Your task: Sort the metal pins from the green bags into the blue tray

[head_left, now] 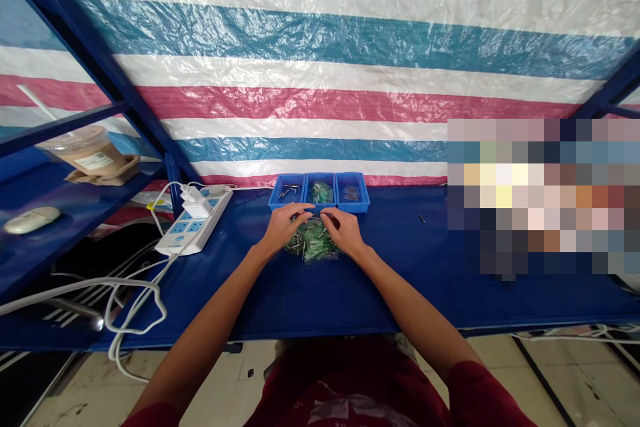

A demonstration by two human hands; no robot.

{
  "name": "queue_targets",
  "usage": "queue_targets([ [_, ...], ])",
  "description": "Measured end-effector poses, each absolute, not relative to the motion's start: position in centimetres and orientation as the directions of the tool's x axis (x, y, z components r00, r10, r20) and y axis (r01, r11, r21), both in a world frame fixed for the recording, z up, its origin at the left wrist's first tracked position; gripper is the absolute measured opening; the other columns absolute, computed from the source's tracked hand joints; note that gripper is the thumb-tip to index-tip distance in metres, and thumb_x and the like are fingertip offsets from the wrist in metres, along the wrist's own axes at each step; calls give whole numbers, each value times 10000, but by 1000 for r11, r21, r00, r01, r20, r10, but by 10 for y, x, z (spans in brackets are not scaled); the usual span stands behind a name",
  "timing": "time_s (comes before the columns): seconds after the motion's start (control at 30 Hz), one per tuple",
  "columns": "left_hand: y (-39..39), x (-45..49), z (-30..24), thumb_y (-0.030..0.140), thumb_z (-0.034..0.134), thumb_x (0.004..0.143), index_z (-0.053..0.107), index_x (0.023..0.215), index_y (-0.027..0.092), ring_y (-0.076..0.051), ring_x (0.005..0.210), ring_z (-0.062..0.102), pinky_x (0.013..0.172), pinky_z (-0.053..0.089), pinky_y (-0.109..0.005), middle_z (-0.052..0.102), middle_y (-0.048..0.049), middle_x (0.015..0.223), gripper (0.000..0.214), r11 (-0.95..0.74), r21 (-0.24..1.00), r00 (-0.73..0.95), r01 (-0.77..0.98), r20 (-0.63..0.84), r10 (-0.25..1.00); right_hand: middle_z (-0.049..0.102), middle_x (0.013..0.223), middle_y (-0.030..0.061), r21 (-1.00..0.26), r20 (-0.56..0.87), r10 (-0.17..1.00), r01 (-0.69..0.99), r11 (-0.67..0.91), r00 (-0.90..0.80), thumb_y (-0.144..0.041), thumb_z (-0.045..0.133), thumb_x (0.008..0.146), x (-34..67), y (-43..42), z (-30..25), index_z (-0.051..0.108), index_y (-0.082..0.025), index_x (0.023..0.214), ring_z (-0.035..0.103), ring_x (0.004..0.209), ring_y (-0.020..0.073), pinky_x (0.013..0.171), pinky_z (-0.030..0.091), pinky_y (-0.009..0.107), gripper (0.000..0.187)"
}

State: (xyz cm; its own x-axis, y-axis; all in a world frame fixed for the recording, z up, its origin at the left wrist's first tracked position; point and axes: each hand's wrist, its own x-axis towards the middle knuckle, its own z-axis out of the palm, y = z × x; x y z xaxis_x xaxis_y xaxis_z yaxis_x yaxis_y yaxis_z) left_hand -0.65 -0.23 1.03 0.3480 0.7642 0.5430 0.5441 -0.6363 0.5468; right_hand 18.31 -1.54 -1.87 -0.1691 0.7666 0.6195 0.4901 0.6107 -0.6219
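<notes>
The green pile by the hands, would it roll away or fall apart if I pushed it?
The green pile would probably spread, since it looks like many small separate pieces. Its shiny, plastic-looking bits may feel slippery. Rolling away together seems unlikely, because it lies low on the blue table.

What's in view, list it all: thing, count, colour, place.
Table: one, blue, centre
Sheet: one, striped red-white-blue, behind
Bins: three, blue, table's back
Small pieces: many, green and metallic, heaped before bins
Stray piece: one, dark, right of bins
Power strip: one, white-blue, table's left
Charger: one, white, on strip
Cables: several, white, left
Shelf: one, blue, far left
Cup: one, brown, on shelf
Mouse: one, pale, on shelf
Frame bars: several, blue, both sides
Pixelated patch: one, mixed, right
Floor: one, pale, below
Left hand: one, bare, at heap
Right hand: one, bare, at heap
Shirt: one, dark red, bottom
</notes>
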Motion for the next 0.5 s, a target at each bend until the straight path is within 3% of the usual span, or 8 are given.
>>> queue_targets([
  [0.23, -10, 0, 14, 419, 564, 887, 686, 1066, 177, -142, 559, 583, 564, 425, -236, 668, 11, 613, 324, -568, 660, 295, 492, 487, 822, 661, 685, 35, -598, 625, 733, 439, 671, -269, -367, 462, 942, 182, -14, -21, 680, -172, 890, 581, 596, 138, 624, 429, 241, 296],
  [0.5, -10, 5, 12, 418, 655, 809, 703, 1021, 159, -158, 603, 624, 630, 494, -259, 671, -6, 619, 338, -465, 818, 184, 338, 427, 885, 640, 665, 29, -653, 583, 778, 434, 620, -235, -382, 455, 941, 182, -15, -20, 671, -179, 870, 559, 580, 144, 599, 404, 249, 305],
])
